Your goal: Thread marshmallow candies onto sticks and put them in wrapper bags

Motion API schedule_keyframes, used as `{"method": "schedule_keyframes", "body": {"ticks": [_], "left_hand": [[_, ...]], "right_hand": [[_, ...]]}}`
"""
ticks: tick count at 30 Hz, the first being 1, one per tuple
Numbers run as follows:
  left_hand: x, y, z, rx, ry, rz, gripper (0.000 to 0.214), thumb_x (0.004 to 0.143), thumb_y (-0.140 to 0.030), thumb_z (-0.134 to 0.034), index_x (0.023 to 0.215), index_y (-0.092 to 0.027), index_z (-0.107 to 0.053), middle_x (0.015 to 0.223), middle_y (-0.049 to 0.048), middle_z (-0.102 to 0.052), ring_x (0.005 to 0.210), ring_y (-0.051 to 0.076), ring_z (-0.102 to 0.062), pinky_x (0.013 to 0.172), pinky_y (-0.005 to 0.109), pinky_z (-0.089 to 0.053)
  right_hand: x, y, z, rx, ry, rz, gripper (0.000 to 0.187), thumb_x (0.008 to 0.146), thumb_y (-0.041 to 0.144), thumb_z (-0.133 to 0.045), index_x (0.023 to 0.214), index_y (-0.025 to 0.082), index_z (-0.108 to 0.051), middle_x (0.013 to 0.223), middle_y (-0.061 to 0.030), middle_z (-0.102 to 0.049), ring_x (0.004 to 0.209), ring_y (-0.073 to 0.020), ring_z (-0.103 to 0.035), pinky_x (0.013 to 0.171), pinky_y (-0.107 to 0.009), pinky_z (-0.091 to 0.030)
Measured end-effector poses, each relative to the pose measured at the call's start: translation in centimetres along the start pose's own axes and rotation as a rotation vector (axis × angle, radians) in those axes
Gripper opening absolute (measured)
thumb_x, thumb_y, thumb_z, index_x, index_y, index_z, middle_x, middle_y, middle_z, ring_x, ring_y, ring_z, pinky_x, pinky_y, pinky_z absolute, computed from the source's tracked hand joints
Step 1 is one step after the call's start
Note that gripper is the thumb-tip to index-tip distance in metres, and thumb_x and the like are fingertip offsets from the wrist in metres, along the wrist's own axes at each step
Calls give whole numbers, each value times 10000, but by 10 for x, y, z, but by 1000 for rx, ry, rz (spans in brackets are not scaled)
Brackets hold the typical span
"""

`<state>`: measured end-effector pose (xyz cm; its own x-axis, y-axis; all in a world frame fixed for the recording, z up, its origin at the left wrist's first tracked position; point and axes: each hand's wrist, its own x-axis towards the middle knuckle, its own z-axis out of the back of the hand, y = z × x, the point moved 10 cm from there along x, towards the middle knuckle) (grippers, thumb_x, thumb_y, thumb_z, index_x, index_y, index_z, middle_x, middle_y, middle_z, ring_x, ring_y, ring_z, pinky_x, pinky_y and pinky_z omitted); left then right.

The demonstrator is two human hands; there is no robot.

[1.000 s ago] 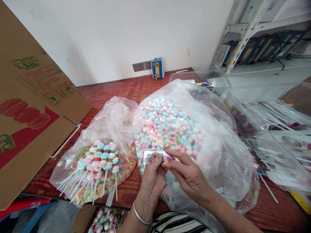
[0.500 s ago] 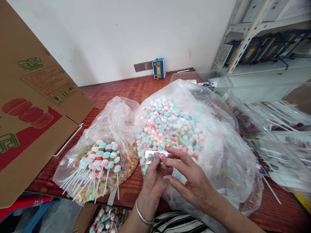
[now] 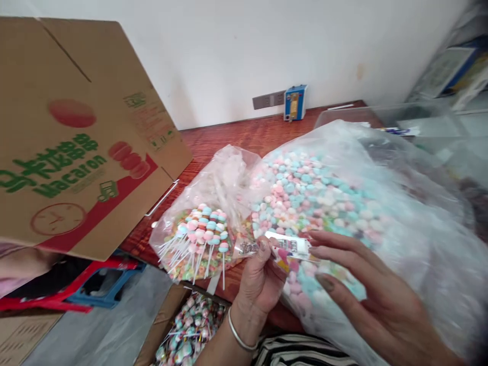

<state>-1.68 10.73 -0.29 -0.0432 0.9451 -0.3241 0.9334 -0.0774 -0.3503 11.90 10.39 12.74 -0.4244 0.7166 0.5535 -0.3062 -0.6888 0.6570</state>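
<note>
My left hand (image 3: 261,282), with a silver bangle on the wrist, pinches a small clear printed wrapper (image 3: 287,248) in front of a big clear bag of pink, blue and white candies (image 3: 316,195). My right hand (image 3: 366,284) lies against that bag with its fingers stretched out, the fingertips beside the wrapper's right end. To the left, a smaller clear bag of coloured ring candies (image 3: 198,239) carries a bunch of finished candy skewers (image 3: 202,231) on white sticks.
A large brown cardboard box (image 3: 76,137) printed "Macaron" leans at the left over the wooden table (image 3: 229,137). Below the table edge stands an open carton of wrapped skewers (image 3: 190,330). A blue device (image 3: 294,101) sits by the wall; red and blue stools (image 3: 87,290) stand on the floor.
The view has swung left and down. My right hand has let go of the wrapper and opened its fingers. My left hand still pinches the wrapper.
</note>
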Motion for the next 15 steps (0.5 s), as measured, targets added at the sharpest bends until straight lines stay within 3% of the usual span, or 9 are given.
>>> {"method": "schedule_keyframes", "body": {"ticks": [3,5,7,8,11,13,15], "left_hand": [[-33,-60,-4,-2,127,-216,247,716,-197,-802,701,-164,-557,671,-37,-521,578,71,-498,536,203,-445],[-60,-101,3,0,161,-365,252,748,-201,-776,697,-165,-532,689,-37,-496,576,66,-469,519,202,-421],[-84,-137,14,3,174,-512,252,763,-205,-762,708,-170,-519,693,-39,-479,579,67,-455,524,206,-421],[-95,-152,20,3,176,-571,254,768,-213,-759,715,-172,-514,695,-39,-478,583,70,-455,530,211,-425],[-117,-180,42,-6,165,-677,242,793,-223,-735,736,-177,-504,710,-37,-483,605,80,-466,551,224,-437],[-124,-189,55,-16,157,-703,230,816,-230,-709,743,-175,-498,718,-35,-486,618,83,-470,563,227,-441],[-128,-193,65,-27,154,-718,226,838,-250,-685,745,-173,-494,726,-32,-490,628,83,-475,580,230,-448]], "right_hand": [[24,3,-17,125,43,-97,177,916,221,-564,1067,265,-644,1086,-27,-674,1041,-188,-625,886,-282,-495],[36,1,-66,259,249,-238,155,925,240,-536,994,261,-674,901,3,-700,823,-156,-654,720,-247,-506],[35,1,-134,435,528,-422,188,914,245,-516,972,231,-695,709,25,-669,605,-134,-609,565,-232,-467],[34,3,-164,513,609,-505,193,904,250,-511,909,212,-700,603,38,-624,522,-127,-562,493,-225,-420],[47,6,-227,595,598,-618,132,822,178,-586,715,178,-661,654,33,-643,608,-105,-560,552,-192,-404],[54,12,-264,609,643,-673,218,829,201,-573,612,177,-577,530,44,-583,456,-84,-474,450,-194,-344],[56,20,-297,645,715,-751,261,879,269,-513,629,194,-525,479,47,-571,333,-77,-383,360,-205,-283]]}}
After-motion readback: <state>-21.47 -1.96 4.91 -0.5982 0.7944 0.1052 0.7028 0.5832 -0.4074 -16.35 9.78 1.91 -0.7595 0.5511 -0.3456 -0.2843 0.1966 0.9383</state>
